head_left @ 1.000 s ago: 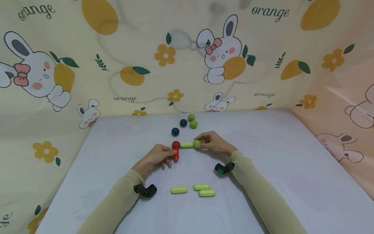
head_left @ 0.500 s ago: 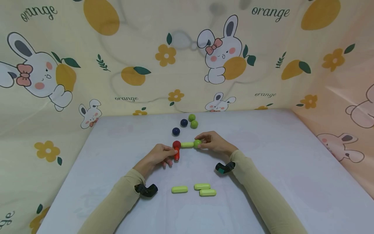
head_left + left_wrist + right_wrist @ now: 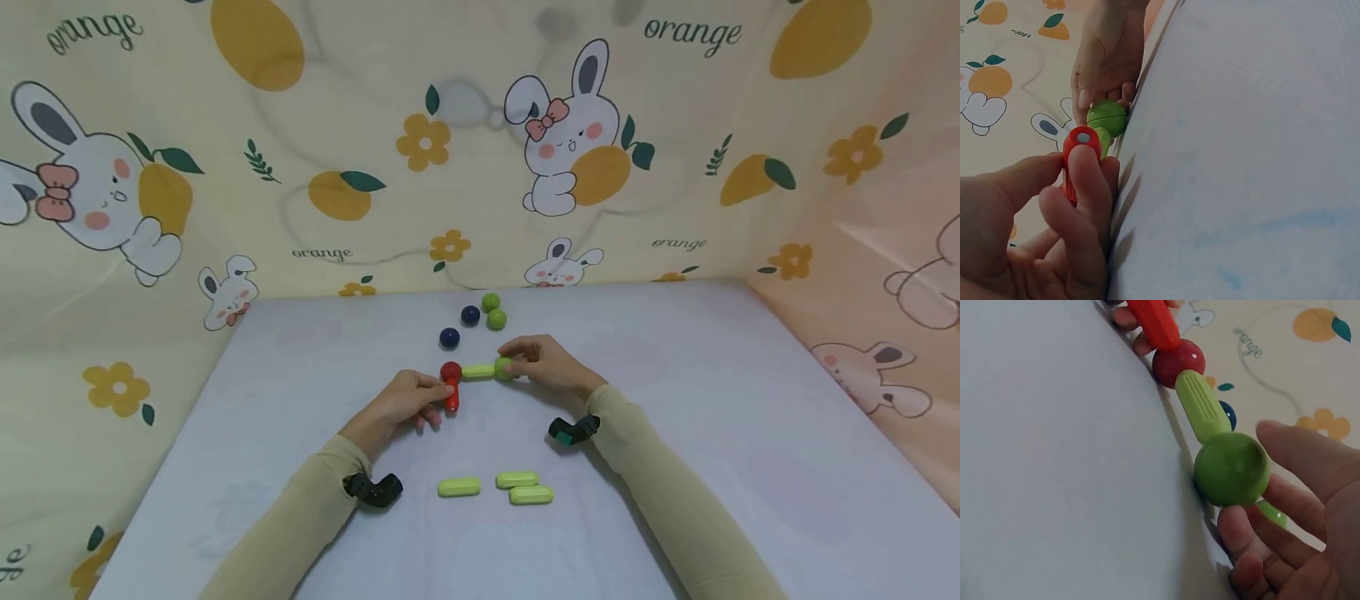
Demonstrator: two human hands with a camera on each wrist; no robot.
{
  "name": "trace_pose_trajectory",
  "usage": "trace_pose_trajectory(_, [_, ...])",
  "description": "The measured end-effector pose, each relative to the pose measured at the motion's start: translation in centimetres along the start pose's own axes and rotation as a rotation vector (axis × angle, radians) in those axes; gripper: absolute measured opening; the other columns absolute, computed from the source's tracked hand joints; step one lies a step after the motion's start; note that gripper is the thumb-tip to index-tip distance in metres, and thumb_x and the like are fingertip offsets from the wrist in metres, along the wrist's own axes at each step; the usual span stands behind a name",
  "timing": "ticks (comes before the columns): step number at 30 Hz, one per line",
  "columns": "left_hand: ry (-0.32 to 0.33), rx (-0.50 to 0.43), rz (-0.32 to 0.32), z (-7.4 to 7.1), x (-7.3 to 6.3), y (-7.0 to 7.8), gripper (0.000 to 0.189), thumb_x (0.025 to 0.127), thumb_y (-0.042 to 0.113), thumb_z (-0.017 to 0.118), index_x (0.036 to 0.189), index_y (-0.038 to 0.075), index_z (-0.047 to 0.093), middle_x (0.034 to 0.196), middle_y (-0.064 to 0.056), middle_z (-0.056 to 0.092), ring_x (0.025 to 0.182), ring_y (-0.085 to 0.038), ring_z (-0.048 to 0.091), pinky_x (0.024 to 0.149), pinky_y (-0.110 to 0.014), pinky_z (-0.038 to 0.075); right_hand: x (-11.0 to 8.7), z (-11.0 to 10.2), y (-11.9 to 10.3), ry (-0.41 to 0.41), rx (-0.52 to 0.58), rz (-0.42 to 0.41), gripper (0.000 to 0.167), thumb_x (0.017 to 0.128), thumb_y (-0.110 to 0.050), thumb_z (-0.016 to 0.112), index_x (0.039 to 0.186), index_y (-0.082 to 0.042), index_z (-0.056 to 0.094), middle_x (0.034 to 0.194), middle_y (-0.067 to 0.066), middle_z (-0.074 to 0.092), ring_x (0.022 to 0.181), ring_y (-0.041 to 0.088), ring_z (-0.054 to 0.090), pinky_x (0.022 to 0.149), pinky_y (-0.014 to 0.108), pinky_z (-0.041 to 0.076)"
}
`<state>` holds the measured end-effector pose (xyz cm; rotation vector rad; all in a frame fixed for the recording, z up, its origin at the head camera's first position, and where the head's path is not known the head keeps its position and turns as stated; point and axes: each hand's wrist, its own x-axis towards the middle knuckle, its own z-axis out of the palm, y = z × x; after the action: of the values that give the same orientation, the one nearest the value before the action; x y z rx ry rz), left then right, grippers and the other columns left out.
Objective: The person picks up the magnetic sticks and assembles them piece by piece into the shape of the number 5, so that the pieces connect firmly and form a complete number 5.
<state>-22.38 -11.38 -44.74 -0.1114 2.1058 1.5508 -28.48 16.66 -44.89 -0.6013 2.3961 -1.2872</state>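
Centrally on the bench, a red ball links a red rod to a pale-green rod ending in a green ball. The left hand pinches the red rod; the right hand grasps the green ball. Two navy balls and two loose green balls lie beyond, three separate pale-green rods nearer.

In the head view, the patterned backdrop cloth read "orange" four times, large near the top and smaller below, with cut-off lettering at lower left; the right-wrist view showed "orange" too.
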Motion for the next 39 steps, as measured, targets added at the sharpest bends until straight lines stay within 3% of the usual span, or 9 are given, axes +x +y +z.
trace_pose_trajectory(6, [0.004, -0.003, 0.002, -0.1, -0.1, 0.0, 0.039, 0.097, 0.025, 0.069, 0.127, 0.000, 0.067, 0.083, -0.004, 0.073, 0.053, -0.007, 0.062, 0.047, -0.018, 0.043, 0.3, 0.1, -0.3, 0.043, 0.038, 0.044, 0.041, 0.098, -0.030, 0.066, 0.133, -0.009, 0.063, 0.135, 0.012, 0.063, 0.100, 0.021, 0.063, 0.081, 0.028, 0.048])
trace_pose_trajectory(12, [0.018, -0.010, -0.012, 0.1, -0.2, 0.0, 0.039, 0.097, 0.024, 0.069, 0.127, 0.000, 0.067, 0.084, -0.004, 0.073, 0.052, -0.007, 0.060, 0.046, -0.018, 0.043, 0.9, -0.1, -0.1, 0.200, 0.130, 0.054, 0.039, 0.102, -0.027, 0.060, 0.135, -0.005, 0.060, 0.139, 0.014, 0.060, 0.094, 0.023, 0.066, 0.071, 0.025, 0.048])
trace_pose_trajectory(16, [0.030, -0.008, -0.012, 0.2, -0.1, -0.1, 0.038, 0.097, 0.025, 0.069, 0.125, 0.001, 0.068, 0.082, -0.003, 0.072, 0.051, -0.006, 0.058, 0.046, -0.018, 0.043, 1.8, -0.3, -0.2, 0.269, 0.162, 0.050, 0.039, 0.103, -0.023, 0.058, 0.137, -0.003, 0.058, 0.138, 0.018, 0.059, 0.094, 0.025, 0.066, 0.074, 0.024, 0.048])
trace_pose_trajectory(23, [0.030, -0.002, -0.019, 0.3, 0.0, -0.1, 0.037, 0.097, 0.025, 0.069, 0.125, 0.001, 0.068, 0.082, -0.003, 0.072, 0.050, -0.006, 0.057, 0.047, -0.018, 0.044, 3.4, -0.9, -0.5, 0.258, 0.105, 0.096, 0.044, 0.103, -0.025, 0.058, 0.143, -0.008, 0.053, 0.144, 0.019, 0.054, 0.115, 0.034, 0.063, 0.091, 0.036, 0.053])
trace_pose_trajectory(28, [0.025, 0.001, -0.014, 0.2, -0.1, 0.1, 0.037, 0.097, 0.025, 0.068, 0.126, 0.001, 0.068, 0.082, -0.004, 0.072, 0.050, -0.006, 0.058, 0.046, -0.018, 0.044, 4.3, -0.9, -0.8, 0.245, 0.082, 0.150, 0.049, 0.103, -0.028, 0.059, 0.147, -0.011, 0.048, 0.150, 0.020, 0.048, 0.135, 0.037, 0.051, 0.111, 0.049, 0.045])
trace_pose_trajectory(33, [0.017, -0.008, 0.001, 0.1, -0.2, 0.2, 0.037, 0.097, 0.023, 0.067, 0.125, -0.002, 0.067, 0.076, -0.002, 0.071, 0.049, -0.006, 0.057, 0.045, -0.018, 0.044, 4.8, -0.6, -1.4, 0.259, 0.059, 0.147, 0.053, 0.101, -0.025, 0.061, 0.149, -0.008, 0.044, 0.148, 0.022, 0.047, 0.135, 0.038, 0.050, 0.113, 0.050, 0.043])
trace_pose_trajectory(39, [0.016, -0.006, 0.000, 0.0, -0.3, 0.1, 0.037, 0.098, 0.022, 0.067, 0.125, -0.002, 0.067, 0.079, -0.003, 0.070, 0.049, -0.006, 0.058, 0.046, -0.018, 0.044, 5.8, -0.2, -1.3, 0.267, 0.017, 0.198, 0.054, 0.101, -0.026, 0.061, 0.149, -0.009, 0.043, 0.147, 0.019, 0.049, 0.136, 0.035, 0.049, 0.113, 0.048, 0.043])
